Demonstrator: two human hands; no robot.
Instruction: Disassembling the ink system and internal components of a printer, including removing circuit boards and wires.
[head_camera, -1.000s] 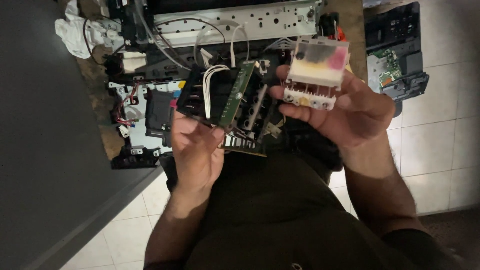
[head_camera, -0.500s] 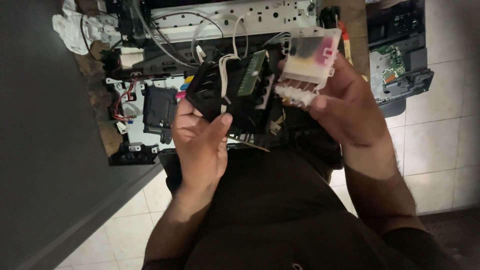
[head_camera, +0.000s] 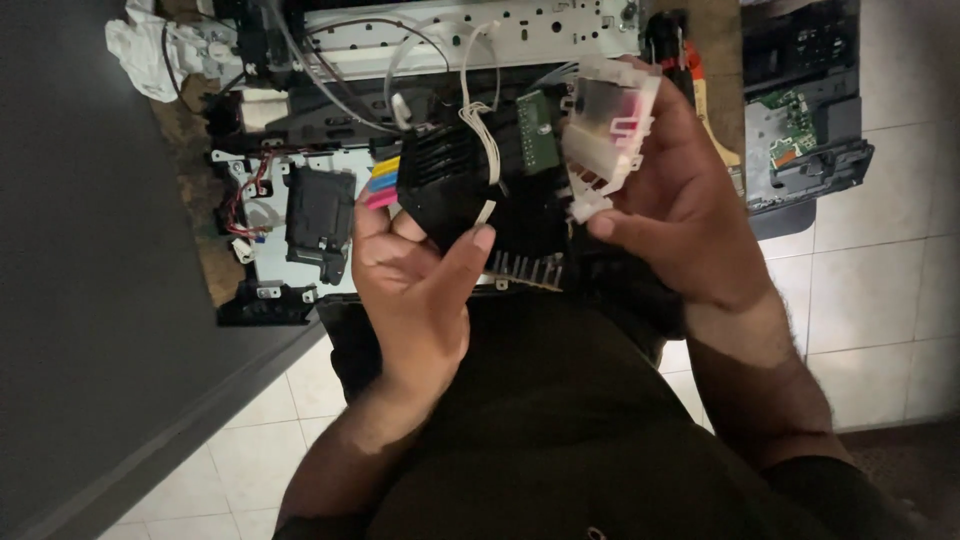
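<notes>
A large slab of dull grey fills the left of the frame, and pale glazed square floor tiles (head_camera: 880, 280) with thin grout lines are seen at the right and lower left. Across the top, a dismantled printer chassis (head_camera: 450, 40) is laid out: a long perforated white metal rail, thin white and grey wires looping over it, and black moulded plastic blocks beneath. At the upper right a dark plastic housing (head_camera: 810, 120) with a small green circuit board is seen on the tiles. A crumpled white cloth (head_camera: 140, 50) lies at the upper left corner.

At the centre of the frame, a black plastic carriage (head_camera: 470, 190) is held up above the person's dark clothing. It is boxy and ribbed, with a row of metal pins along its lower edge, a flat white ribbon cable draped over it, a small green board on its right side and yellow, cyan and magenta tabs at its left edge. The left hand (head_camera: 420, 290) is clamped on the carriage from below, its grip closed with the thumb pressed on the front face. The right hand (head_camera: 690, 210) is closed around a translucent white plastic cartridge block (head_camera: 605, 130), angular and stained pink and yellow inside, held against the carriage's right side.
</notes>
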